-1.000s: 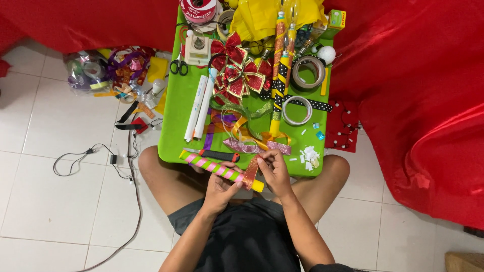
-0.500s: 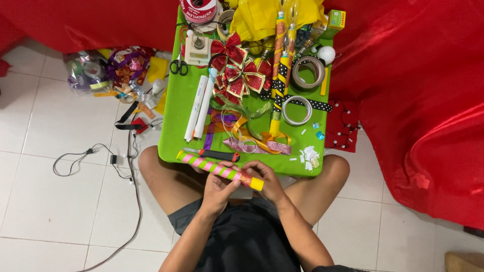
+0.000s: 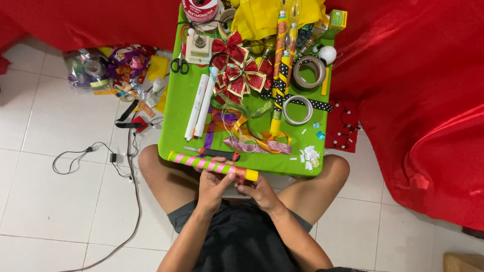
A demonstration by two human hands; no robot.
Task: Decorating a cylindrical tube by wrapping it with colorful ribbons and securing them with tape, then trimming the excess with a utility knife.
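I sit on the floor at a small green table [image 3: 176, 126]. My left hand [image 3: 214, 181] grips a pink and green striped tube [image 3: 201, 163] near its yellow right end, holding it level along the table's near edge. My right hand [image 3: 257, 190] pinches the tube's yellow tip from below, beside a small reddish band. A red-handled cutter [image 3: 214, 152] lies on the table just beyond the tube.
The table holds red and gold bows [image 3: 242, 75], two white rolled tubes [image 3: 199, 107], tape rolls [image 3: 308, 71], scissors [image 3: 179, 63], ribbons and paper scraps [image 3: 310, 153]. A ribbon pile [image 3: 113, 65] and a black cable [image 3: 101, 151] lie on the tiled floor at left. Red cloth [image 3: 418, 100] covers the right.
My right hand has come down from the ribbons at the table edge to the tube's yellow end. The tube has shifted slightly toward me.
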